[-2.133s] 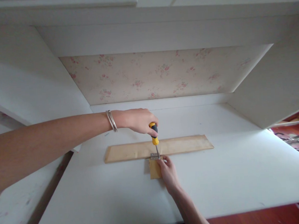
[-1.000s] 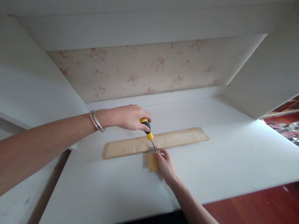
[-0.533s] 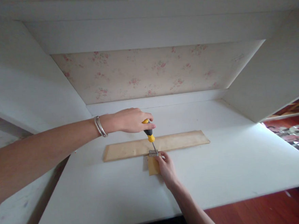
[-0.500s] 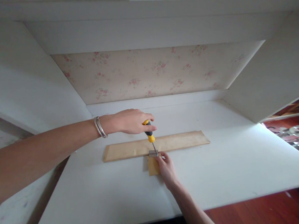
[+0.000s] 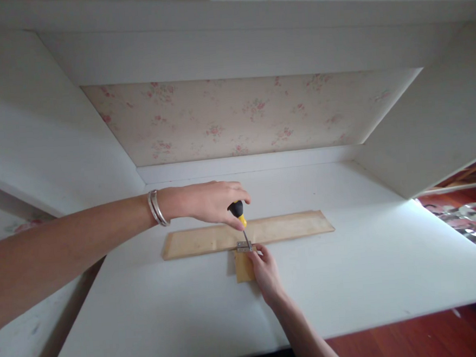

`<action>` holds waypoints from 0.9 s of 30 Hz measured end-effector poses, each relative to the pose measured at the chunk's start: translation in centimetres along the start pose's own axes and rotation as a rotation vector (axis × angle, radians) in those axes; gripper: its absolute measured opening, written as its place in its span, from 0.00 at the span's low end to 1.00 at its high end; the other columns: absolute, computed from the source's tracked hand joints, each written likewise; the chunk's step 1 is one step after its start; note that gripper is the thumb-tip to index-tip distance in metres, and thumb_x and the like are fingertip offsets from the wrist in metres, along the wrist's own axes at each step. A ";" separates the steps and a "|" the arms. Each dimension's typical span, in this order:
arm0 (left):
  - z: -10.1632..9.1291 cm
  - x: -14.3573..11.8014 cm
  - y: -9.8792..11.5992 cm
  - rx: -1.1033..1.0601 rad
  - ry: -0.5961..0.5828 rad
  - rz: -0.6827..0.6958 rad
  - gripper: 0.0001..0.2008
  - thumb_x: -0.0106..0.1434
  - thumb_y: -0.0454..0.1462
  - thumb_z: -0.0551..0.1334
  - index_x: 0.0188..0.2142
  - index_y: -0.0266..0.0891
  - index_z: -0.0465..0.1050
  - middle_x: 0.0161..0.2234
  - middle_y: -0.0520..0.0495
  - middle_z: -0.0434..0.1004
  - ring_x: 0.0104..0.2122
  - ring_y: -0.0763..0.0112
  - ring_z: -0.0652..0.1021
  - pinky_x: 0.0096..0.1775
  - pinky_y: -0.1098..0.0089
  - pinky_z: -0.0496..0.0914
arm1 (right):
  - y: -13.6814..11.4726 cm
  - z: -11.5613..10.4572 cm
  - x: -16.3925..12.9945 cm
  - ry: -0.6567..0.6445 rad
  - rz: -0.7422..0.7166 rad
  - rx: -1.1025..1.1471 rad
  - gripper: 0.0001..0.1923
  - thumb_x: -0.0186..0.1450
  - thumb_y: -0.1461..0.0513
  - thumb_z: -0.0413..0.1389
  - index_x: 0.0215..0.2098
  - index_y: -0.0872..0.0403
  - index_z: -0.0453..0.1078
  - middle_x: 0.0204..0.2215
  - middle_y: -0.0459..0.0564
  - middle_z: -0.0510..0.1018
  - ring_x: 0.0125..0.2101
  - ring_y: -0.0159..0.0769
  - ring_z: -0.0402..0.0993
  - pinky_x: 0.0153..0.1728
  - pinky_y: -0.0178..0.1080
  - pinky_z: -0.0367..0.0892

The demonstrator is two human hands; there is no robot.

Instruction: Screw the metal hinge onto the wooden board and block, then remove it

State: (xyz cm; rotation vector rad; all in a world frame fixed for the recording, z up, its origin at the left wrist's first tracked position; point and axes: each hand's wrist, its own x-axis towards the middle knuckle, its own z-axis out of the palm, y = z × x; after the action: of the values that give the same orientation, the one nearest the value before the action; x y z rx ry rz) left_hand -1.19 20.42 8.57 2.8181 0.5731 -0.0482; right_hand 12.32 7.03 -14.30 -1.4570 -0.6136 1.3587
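A bare left arm reaches in from the left, with a silver bangle point(image 5: 157, 208) at its wrist, over a white table point(image 5: 158, 314). A long, pale board point(image 5: 201, 241) lies crosswise on the table, its left end below that wrist. Behind it rises a flowered wall point(image 5: 225, 117). The left hand point(image 5: 209, 202) is palm down, partly curled, its fingers and thumb loosely around the black and yellow handle of a screwdriver point(image 5: 237, 209). The shaft slants down and to the right, its tip at the right end of a small metal hinge point(image 5: 243, 246). The hinge sits at the board's near edge, where a small yellowish block point(image 5: 243, 268) meets it. The right hand point(image 5: 268, 271) comes up from below, thumb and forefinger bent close together at the hinge's right end and the block's right edge; exactly what they pinch I cannot tell. Further right, red floor point(image 5: 379, 337) shows past the table.
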 end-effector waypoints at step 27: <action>0.3 -0.9 0.6 -0.089 -0.042 -0.047 0.25 0.63 0.45 0.55 0.58 0.44 0.56 0.56 0.46 0.59 0.47 0.70 0.70 0.46 0.72 0.62 | -0.3 0.2 -0.2 -0.010 -0.001 0.010 0.16 0.57 0.52 0.55 0.37 0.54 0.65 0.27 0.47 0.75 0.25 0.33 0.70 0.25 0.32 0.62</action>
State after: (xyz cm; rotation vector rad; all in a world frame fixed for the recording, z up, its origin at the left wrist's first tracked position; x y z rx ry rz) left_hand -1.81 19.51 8.54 2.7109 0.6161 -0.0883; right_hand 12.14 7.04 -13.95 -1.4427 -0.6134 1.3675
